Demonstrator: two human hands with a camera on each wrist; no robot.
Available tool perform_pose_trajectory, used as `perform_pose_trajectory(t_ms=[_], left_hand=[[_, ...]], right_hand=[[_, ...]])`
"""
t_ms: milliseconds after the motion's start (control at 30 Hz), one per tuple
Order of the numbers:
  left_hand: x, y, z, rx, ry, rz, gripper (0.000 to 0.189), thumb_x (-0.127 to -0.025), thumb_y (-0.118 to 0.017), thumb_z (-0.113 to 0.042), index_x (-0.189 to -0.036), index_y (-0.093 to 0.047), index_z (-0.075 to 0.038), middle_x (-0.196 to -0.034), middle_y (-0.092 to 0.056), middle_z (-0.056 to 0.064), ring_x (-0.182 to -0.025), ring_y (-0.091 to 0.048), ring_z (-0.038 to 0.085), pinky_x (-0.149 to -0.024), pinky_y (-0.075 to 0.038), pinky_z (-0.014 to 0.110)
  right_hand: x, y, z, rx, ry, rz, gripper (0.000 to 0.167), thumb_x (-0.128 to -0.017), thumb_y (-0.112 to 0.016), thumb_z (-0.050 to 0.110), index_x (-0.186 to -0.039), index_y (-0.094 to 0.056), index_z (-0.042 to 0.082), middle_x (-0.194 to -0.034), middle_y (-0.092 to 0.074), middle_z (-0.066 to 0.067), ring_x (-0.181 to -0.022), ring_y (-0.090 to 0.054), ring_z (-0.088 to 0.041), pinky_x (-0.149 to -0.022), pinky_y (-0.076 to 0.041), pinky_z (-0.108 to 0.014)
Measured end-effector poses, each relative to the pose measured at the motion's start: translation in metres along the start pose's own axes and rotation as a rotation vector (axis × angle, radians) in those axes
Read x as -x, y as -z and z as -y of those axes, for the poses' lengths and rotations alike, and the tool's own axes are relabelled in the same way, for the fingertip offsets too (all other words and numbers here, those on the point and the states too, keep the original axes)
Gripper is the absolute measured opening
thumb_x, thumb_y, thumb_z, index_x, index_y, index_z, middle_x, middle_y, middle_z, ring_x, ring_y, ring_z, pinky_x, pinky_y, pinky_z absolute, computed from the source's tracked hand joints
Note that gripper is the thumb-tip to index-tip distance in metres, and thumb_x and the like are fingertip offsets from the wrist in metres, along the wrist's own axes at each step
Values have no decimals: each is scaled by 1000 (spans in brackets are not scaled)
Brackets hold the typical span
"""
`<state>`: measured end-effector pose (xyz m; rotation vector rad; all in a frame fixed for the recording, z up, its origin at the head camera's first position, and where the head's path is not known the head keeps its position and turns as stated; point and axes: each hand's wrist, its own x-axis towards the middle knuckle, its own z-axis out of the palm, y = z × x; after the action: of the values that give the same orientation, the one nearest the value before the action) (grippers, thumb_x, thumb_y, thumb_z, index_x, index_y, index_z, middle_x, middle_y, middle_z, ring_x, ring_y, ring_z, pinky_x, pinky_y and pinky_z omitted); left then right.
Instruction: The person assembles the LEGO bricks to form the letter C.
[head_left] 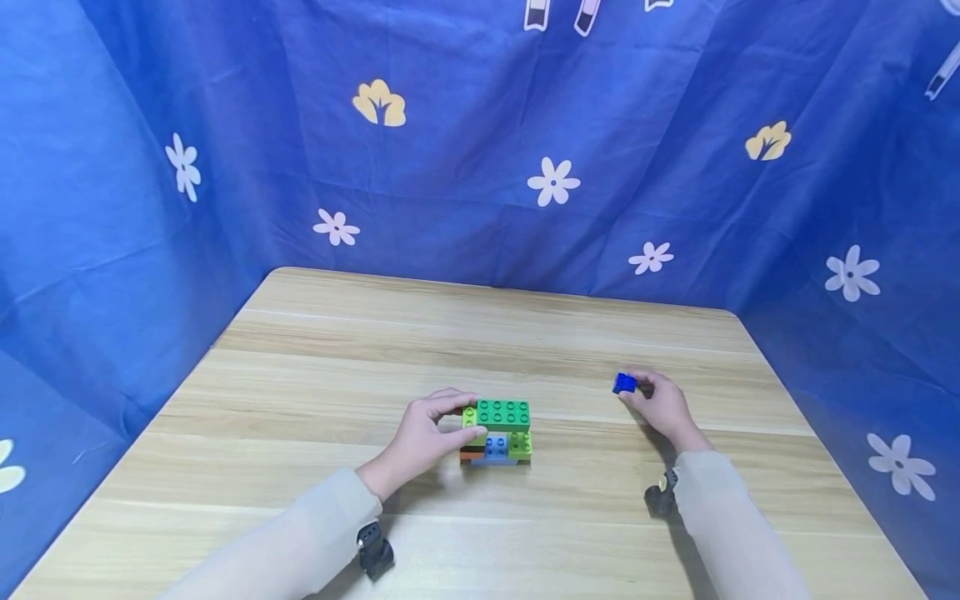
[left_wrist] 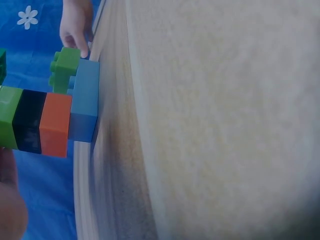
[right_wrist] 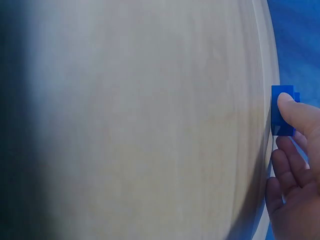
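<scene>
A small built block of toy bricks stands near the middle of the table. Its parts are a green brick [head_left: 503, 415] on top, a lime brick [left_wrist: 9, 111], a black brick [left_wrist: 30, 121] and an orange brick [left_wrist: 55, 125] stacked at the left, a light blue brick [left_wrist: 86, 100] at the base, and a second lime brick [head_left: 520, 446] at the right. My left hand [head_left: 426, 435] grips the block's left end by the upper lime brick. Off to the right, my right hand [head_left: 664, 407] pinches a dark blue brick [right_wrist: 282, 112] between thumb and fingers, at the tabletop.
The wood-grain table [head_left: 360, 333] has rounded far corners. A blue patterned cloth [head_left: 465, 125] hangs behind it and along both sides. Each wrist wears a small black camera, one of them the left camera [head_left: 373, 550].
</scene>
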<state>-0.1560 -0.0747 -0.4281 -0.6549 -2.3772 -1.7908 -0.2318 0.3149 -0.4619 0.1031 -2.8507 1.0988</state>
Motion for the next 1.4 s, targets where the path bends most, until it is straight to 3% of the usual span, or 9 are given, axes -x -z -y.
perform_pose_trajectory(t_ms=[233, 333, 400, 467, 533, 667, 967, 1400], left_hand=[[0, 0, -2, 3, 11, 8, 43, -74, -82, -13, -114, -68, -4, -111, -66, 2, -104, -59, 17, -98, -43, 35], [1, 2, -18, -3, 29, 15, 41, -75, -80, -7, -113, -67, 0, -111, -66, 5, -103, -59, 19, -98, -44, 36], [2, 2, -20, -9, 42, 15, 40, -76, -79, -4, -113, -66, 2, -111, -66, 8, -103, -59, 21, -98, -44, 38], [1, 1, -20, -8, 51, 15, 40, -76, -78, -1, -113, -66, 3, -112, -65, 10, -103, -59, 23, -98, -44, 40], [0, -1, -8, -4, 51, 10, 41, -75, -79, -3, -114, -66, 2, -114, -65, 9, -104, -59, 23, -98, -43, 41], [-1, 0, 1, 10, 38, 6, 42, -75, -81, -8, -114, -67, -3, -114, -65, 5, -103, -59, 19, -98, -43, 40], [-1, 0, 1, 4, 7, 4, 42, -75, -82, -13, -113, -68, -4, -112, -65, 3, -105, -59, 19, -97, -44, 38], [-2, 1, 1, 24, 11, 16, 41, -75, -81, -10, -113, -68, -4, -111, -65, 4, -101, -60, 19, -98, -44, 39]], right_hand=[[1, -2, 0, -3, -34, -44, 42, -88, -70, 18, -121, -58, -4, -113, -61, -26, -102, -60, -38, -88, -49, -47], [3, -2, 6, -53, -40, -44, 42, -88, -71, 20, -121, -58, -2, -112, -62, -23, -101, -62, -35, -86, -51, -43], [5, -3, 13, -97, -24, -41, 42, -87, -72, 19, -120, -59, -2, -112, -63, -22, -100, -62, -34, -85, -52, -41], [8, -5, 21, -140, -8, -32, 42, -86, -73, 19, -119, -59, -2, -110, -63, -21, -99, -63, -33, -85, -52, -40], [12, -9, 29, -165, 17, -24, 41, -84, -75, 19, -117, -60, -1, -108, -64, -19, -96, -63, -31, -83, -53, -39], [18, -20, 47, -221, 72, 13, 40, -81, -77, 17, -114, -62, 0, -101, -66, -16, -90, -64, -28, -79, -54, -35], [33, -41, 86, -385, 168, 144, 39, -76, -79, 7, -111, -64, -2, -97, -67, -13, -85, -65, -21, -77, -54, -27], [51, -52, 121, -375, 277, 266, 39, -74, -82, 14, -109, -67, 6, -101, -66, -4, -90, -62, -19, -84, -52, -36]])
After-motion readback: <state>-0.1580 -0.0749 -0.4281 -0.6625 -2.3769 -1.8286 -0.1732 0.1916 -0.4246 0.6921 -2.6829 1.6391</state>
